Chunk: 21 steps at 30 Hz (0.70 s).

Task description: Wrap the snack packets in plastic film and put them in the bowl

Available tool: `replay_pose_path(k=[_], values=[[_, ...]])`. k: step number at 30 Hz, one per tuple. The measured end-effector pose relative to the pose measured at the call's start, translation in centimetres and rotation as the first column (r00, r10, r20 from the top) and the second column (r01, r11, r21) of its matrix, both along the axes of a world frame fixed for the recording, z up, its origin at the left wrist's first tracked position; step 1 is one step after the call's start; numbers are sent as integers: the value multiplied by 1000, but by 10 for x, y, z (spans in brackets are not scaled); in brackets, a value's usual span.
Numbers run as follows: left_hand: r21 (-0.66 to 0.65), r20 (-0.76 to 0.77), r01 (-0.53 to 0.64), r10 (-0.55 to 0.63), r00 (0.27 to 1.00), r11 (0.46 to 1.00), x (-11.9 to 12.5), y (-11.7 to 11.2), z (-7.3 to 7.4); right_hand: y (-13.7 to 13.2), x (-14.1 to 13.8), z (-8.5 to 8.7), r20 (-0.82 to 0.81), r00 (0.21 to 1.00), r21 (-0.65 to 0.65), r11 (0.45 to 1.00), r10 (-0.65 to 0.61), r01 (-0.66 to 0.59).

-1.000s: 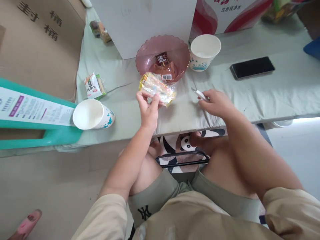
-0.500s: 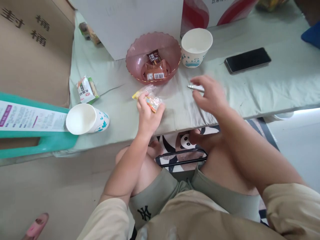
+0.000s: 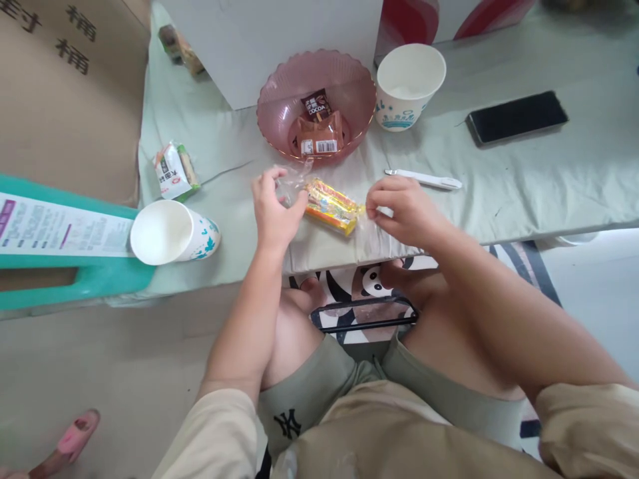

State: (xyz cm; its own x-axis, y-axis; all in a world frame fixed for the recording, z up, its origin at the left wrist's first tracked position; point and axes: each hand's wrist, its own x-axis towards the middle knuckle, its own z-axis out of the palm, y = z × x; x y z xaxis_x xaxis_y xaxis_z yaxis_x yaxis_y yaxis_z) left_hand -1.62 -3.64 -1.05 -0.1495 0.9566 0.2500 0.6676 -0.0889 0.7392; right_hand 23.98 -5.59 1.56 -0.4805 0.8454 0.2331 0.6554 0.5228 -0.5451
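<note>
A yellow and red snack packet (image 3: 333, 205) with clear plastic ends lies tilted above the cloth at the table's front edge. My left hand (image 3: 273, 209) is curled at its left end, thumb against the wrapper and fingers at the crinkled clear film. With pinched fingertips, my right hand (image 3: 405, 206) grips the packet's right end. Just behind the right hand rests a slim white cutter (image 3: 426, 178), let go on the cloth. Beyond the packet stands a pink scalloped bowl (image 3: 274, 110) with a brown wrapped snack (image 3: 322, 136) and a dark cocoa packet (image 3: 315, 104) inside.
Paper cups stand beside the bowl (image 3: 408, 90) and at the front left (image 3: 174, 233). A phone (image 3: 518, 118) lies on the right. A white and green snack packet (image 3: 176, 169) sits at left, near a teal stool (image 3: 100, 283). Boxes (image 3: 299, 33) stand behind.
My right hand has let go of the white cutter, leaving it on the table, and taken the packet's right end. My left hand has shifted left, and the packet has turned into fuller view.
</note>
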Motion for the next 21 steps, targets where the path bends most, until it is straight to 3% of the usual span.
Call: replay_pose_path(k=[5,9,12,15,17,19,21], values=[[34,195,-44,37,980,998,-5,20,-11,5,28,1,55,996,-3,998,-64,65],[-89,297,-66,90,951,994,-17,16,-9,21,52,-9,122,965,16,972,-234,233],[-171,235,-82,122,964,982,-28,8,-7,29,59,-8,79,896,52,900,-437,434],[-16,68,-47,48,996,999,-34,3,-4,28,49,5,-66,850,87,845,-523,527],[77,-77,115,-109,991,990,-32,1,-1,24,36,14,-127,875,94,873,-466,479],[78,-223,301,-278,934,950,-27,0,2,19,21,18,-89,943,88,940,-322,330],[46,-319,407,-373,871,912,-22,-1,4,14,9,18,18,989,69,987,-150,148]])
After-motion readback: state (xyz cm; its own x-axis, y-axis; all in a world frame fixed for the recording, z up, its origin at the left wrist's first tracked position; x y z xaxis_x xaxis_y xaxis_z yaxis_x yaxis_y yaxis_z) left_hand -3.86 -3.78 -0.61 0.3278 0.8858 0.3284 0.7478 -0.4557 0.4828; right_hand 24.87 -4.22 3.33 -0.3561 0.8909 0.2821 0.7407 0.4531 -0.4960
